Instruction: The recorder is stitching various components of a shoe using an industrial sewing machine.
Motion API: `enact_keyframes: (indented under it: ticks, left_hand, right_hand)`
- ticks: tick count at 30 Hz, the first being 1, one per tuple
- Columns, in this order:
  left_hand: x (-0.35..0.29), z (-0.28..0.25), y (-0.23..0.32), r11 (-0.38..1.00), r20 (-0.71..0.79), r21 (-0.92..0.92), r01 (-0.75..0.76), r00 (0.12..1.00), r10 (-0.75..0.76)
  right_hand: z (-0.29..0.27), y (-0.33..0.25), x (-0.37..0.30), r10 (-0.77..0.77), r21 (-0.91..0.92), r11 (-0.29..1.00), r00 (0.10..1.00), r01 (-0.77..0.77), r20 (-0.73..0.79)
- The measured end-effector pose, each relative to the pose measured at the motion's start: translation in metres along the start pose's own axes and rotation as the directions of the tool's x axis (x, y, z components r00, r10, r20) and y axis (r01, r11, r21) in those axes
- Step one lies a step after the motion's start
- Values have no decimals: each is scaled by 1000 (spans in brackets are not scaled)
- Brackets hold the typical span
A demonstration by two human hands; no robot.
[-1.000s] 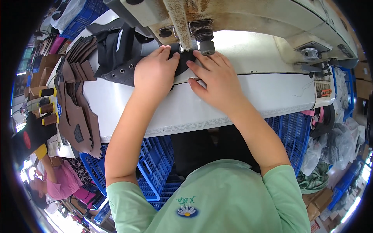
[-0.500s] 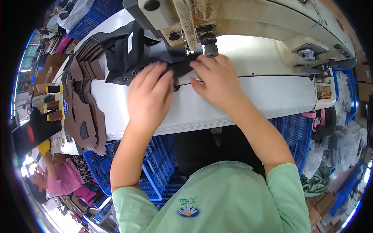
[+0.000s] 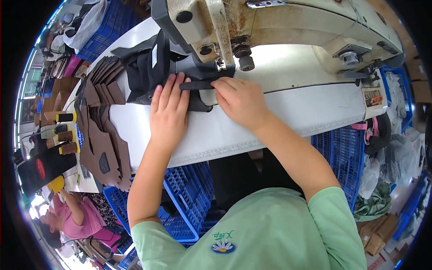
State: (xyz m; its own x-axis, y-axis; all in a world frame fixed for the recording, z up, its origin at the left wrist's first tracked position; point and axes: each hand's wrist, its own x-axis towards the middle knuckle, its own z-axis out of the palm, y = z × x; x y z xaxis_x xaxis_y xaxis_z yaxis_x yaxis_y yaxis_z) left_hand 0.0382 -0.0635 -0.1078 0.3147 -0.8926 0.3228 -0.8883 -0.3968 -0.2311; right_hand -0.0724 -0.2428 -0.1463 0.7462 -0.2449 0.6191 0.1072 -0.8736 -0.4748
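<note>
A black fabric shoe upper [image 3: 145, 74] with a white label lies under the head of the sewing machine [image 3: 297, 22]. My left hand [image 3: 170, 110] rests on it, fingers stretched out flat and pointing away from me. A narrow black strip [image 3: 195, 85] runs from beside the left fingertips to my right hand [image 3: 243, 101], whose fingers are pinched on its right end. Whether the strip is a separate piece or an edge of the upper, I cannot tell. Close behind the strip is the metal presser foot [image 3: 220, 64], with dark material beneath it.
Brown cut pieces [image 3: 101, 139] are stacked on the left of the white table [image 3: 288, 108]. Thread spools [image 3: 67, 136] stand beyond them. Blue crates [image 3: 186, 198] sit below the table edge. A person in pink [image 3: 83, 216] works at the far left.
My left hand has flattened out on the upper. My right hand has drawn slightly nearer and now pinches the strip, which shows raised between the hands. The view has shifted a little.
</note>
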Motion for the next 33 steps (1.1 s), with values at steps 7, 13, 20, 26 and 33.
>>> enact_keyframes:
  ticks: [7, 13, 20, 26, 33]
  left_hand:
    - [16, 7, -22, 979, -86, 17, -204, 975, 205]
    - [18, -2, -29, 921, -4, 30, -388, 922, 388]
    - [18, -8, -17, 881, 58, 25, -472, 881, 470]
    - [19, -10, 2, 906, 56, 53, -421, 907, 418]
    - [23, -14, 22, 923, 54, 55, -381, 924, 378]
  right_hand:
    - [1, 2, -4, -103, -73, 992, 993, 107, 54]
    - [-1, 2, -10, -75, -115, 989, 989, 90, 124]
    - [-4, 2, -8, -37, -141, 989, 992, 55, 124]
    - [-7, 2, -6, -32, -127, 991, 997, 42, 74]
    - [-3, 9, -6, 11, -137, 991, 1000, -10, 9]
